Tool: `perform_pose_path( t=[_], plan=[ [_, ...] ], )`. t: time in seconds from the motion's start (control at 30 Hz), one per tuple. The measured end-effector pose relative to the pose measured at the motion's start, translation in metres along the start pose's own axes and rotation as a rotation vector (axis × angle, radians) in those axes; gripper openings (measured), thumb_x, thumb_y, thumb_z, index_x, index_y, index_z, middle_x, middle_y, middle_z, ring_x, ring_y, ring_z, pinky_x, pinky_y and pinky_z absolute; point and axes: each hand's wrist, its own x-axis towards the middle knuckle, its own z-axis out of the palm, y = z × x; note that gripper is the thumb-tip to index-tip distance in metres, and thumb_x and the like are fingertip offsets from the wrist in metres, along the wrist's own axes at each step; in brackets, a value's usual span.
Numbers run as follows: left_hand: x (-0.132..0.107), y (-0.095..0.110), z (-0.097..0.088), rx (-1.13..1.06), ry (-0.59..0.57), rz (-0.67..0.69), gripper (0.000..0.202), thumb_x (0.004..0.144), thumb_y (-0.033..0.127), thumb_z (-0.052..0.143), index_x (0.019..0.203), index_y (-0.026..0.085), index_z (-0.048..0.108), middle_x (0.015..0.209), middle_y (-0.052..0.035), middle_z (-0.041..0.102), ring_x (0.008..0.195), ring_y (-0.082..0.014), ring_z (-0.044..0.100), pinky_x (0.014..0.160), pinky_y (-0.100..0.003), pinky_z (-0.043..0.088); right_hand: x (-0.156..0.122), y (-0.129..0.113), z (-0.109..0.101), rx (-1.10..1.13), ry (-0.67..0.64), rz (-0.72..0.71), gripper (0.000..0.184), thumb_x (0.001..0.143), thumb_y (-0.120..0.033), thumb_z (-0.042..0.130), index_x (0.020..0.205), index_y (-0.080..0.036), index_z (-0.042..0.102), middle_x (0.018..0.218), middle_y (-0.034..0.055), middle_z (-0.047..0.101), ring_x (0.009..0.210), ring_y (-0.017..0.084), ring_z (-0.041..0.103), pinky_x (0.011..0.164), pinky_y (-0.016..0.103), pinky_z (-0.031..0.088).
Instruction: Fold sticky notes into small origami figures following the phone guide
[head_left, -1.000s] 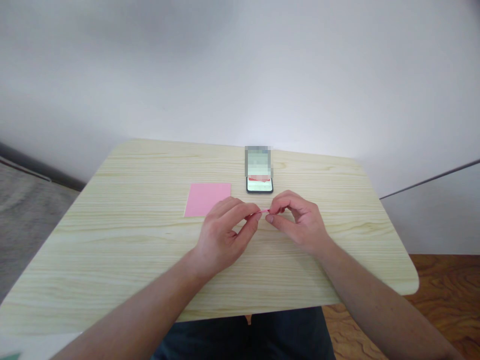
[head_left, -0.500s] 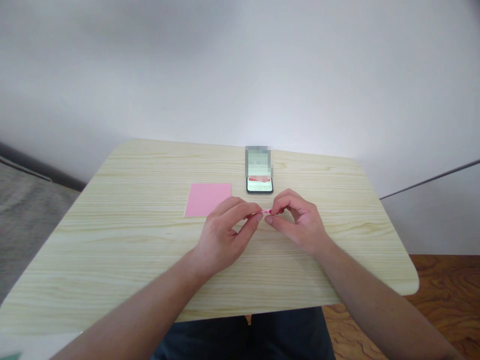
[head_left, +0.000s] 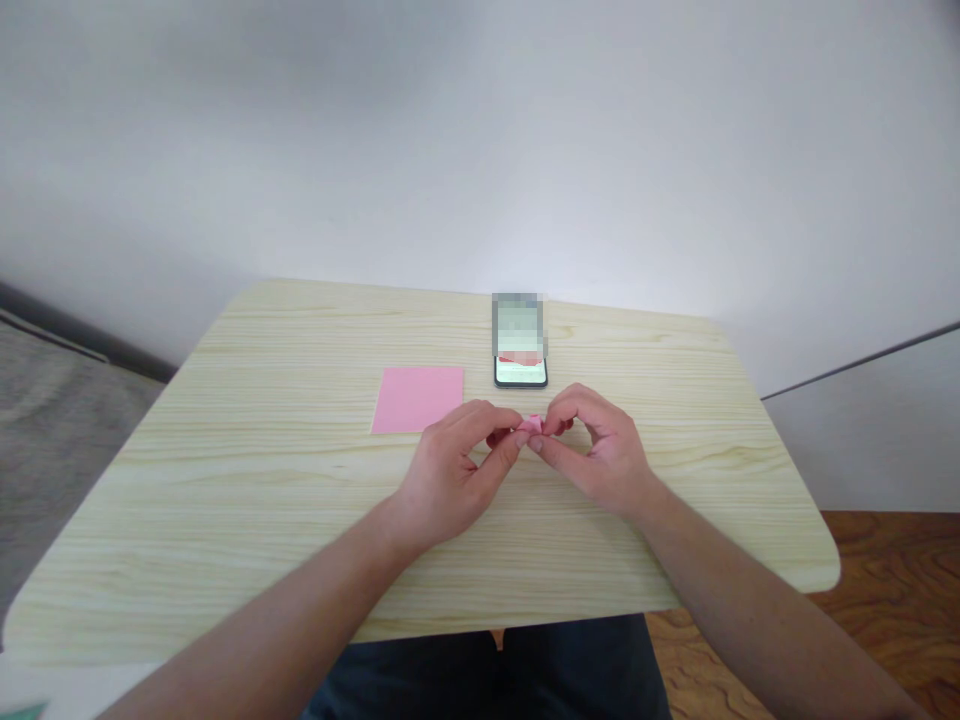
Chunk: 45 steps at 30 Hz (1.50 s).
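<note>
The left hand (head_left: 459, 475) and the right hand (head_left: 601, 450) were close together above the middle of the desk (head_left: 255, 470), and between their fingertips they held a small folded piece of pink paper (head_left: 532, 424). Seen from the left hand, this piece was at two o'clock, just at the ends of the thumb and the forefinger. Seen from the right hand, it was between nine and ten o'clock, also at the fingertips. Both hands were narrow, each one pinching the paper with thumb and finger; the other fingers were curled behind. I cannot tell if the piece touched the desk under it.

At eleven o'clock from the left hand lay a flat pink sheet (head_left: 412, 397), and the knuckles covered its near right corner in this view. At twelve o'clock from the small piece, a phone (head_left: 520, 374) lay with its screen lit, and its upper part was blurred. At six o'clock, below the desk edge, the person's dark trousers (head_left: 495, 680) were visible.
</note>
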Motion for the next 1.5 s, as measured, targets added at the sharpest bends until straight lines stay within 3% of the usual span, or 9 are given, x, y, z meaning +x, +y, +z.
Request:
perform_pose_path(
  t=[0.47, 0.63, 1.07, 1.2, 1.4, 1.5],
  plan=[
    [0.001, -0.003, 0.001, 0.027, 0.034, 0.023, 0.012, 0.097, 0.023, 0.065, 0.105, 0.021, 0.073, 0.09, -0.0049, 0.072, 0.082, -0.0167, 0.065, 0.074, -0.031, 0.052, -0.002, 0.005, 0.003, -0.002, 0.036, 0.12, 0.009, 0.088, -0.028, 0.076, 0.094, -0.025, 0.07, 0.09, 0.0024, 0.074, 0.08, 0.019, 0.064, 0.077, 0.038, 0.05],
    [0.001, -0.003, 0.001, 0.007, 0.062, 0.011, 0.012, 0.096, 0.023, 0.067, 0.105, 0.022, 0.074, 0.093, -0.0044, 0.073, 0.085, -0.0164, 0.067, 0.075, -0.03, 0.053, 0.0, 0.004, 0.001, 0.044, 0.015, 0.102, 0.006, 0.089, -0.027, 0.075, 0.094, -0.025, 0.074, 0.09, 0.0034, 0.072, 0.08, 0.018, 0.063, 0.074, 0.036, 0.05],
    [-0.001, -0.004, 0.003, 0.02, 0.13, -0.047, 0.014, 0.095, 0.024, 0.066, 0.106, 0.021, 0.073, 0.096, -0.0052, 0.075, 0.088, -0.0178, 0.068, 0.075, -0.03, 0.057, -0.001, 0.011, 0.001, 0.206, 0.013, 0.247, 0.015, 0.088, -0.034, 0.077, 0.101, -0.025, 0.078, 0.077, 0.0003, 0.07, 0.071, 0.016, 0.061, 0.069, 0.033, 0.049],
    [0.0, -0.004, 0.003, 0.028, 0.128, -0.039, 0.015, 0.094, 0.022, 0.067, 0.107, 0.021, 0.073, 0.097, -0.0045, 0.076, 0.087, -0.0171, 0.069, 0.077, -0.03, 0.057, -0.002, 0.01, 0.001, 0.221, -0.042, 0.266, 0.02, 0.089, -0.034, 0.076, 0.106, -0.024, 0.078, 0.074, -0.0001, 0.069, 0.069, 0.016, 0.06, 0.067, 0.032, 0.049],
    [0.0, 0.0, 0.0, -0.005, 0.119, -0.066, 0.019, 0.093, 0.023, 0.069, 0.111, 0.022, 0.072, 0.1, -0.0043, 0.076, 0.09, -0.0171, 0.069, 0.079, -0.03, 0.057, -0.002, 0.007, 0.0, 0.253, -0.149, 0.257, 0.023, 0.092, -0.036, 0.073, 0.112, -0.026, 0.077, 0.091, 0.0036, 0.075, 0.085, 0.02, 0.067, 0.076, 0.034, 0.053],
    [0.0, 0.002, -0.002, -0.073, 0.091, -0.099, 0.02, 0.093, 0.025, 0.07, 0.113, 0.022, 0.072, 0.103, -0.005, 0.076, 0.092, -0.0175, 0.069, 0.081, -0.031, 0.057, -0.002, 0.006, 0.001, 0.272, -0.179, 0.262, 0.025, 0.092, -0.035, 0.073, 0.116, -0.027, 0.076, 0.088, 0.003, 0.073, 0.088, 0.021, 0.068, 0.078, 0.035, 0.054]
  ],
)
